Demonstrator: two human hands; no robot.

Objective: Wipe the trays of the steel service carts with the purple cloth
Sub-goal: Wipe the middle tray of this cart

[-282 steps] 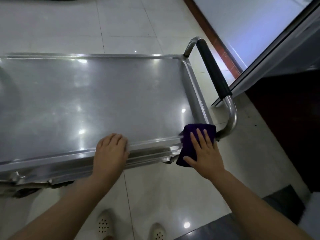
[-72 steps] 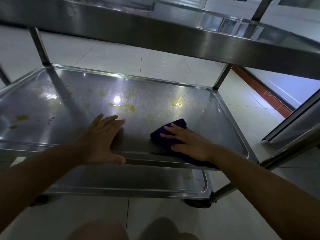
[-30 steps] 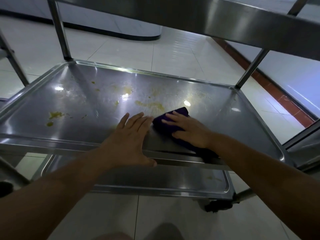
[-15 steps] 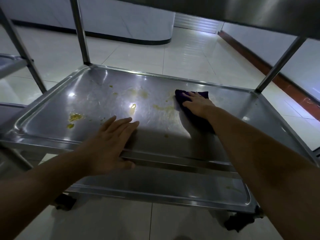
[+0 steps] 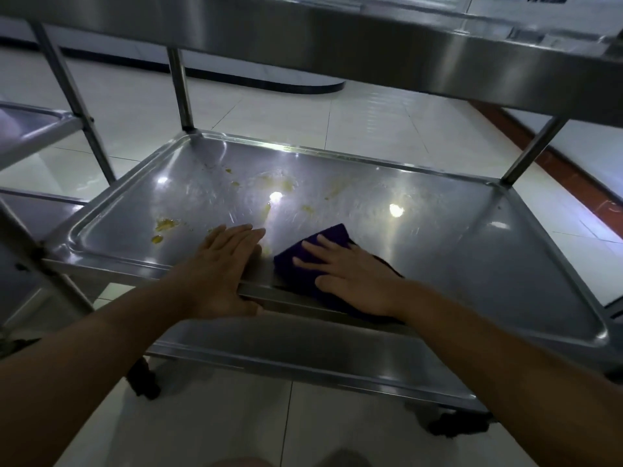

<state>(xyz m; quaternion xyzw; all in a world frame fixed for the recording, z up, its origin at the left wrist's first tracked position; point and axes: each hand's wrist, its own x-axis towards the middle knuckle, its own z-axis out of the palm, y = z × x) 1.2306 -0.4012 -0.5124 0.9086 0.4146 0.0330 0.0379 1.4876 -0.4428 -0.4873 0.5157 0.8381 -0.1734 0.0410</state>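
The right hand [image 5: 357, 281] is lying flat on the purple cloth [image 5: 312, 256], fingers straight and spread, pressing it onto the middle tray [image 5: 472, 251] close to the near rim. The cloth is sitting just right of the tray's centre line, part of it hidden under the palm and wrist. Just beside it, the left hand [image 5: 219, 271] is resting flat too, fingers straight and together on the steel, thumb lying along the front edge, holding nothing. Yellow smears [image 5: 165, 225] are showing on the left part of the tray, and more yellow streaks [image 5: 286, 185] are lying further back, well apart from the cloth. The top tray [image 5: 404, 52] is hanging overhead across the upper view, carried by steel posts [image 5: 180, 92] at the corners. The bottom tray [image 5: 303, 352] is showing below the forearms, with black casters [image 5: 145, 379] on the white tiled floor [image 5: 269, 112]. A second cart [image 5: 30, 129] is standing at the left edge, near this one.
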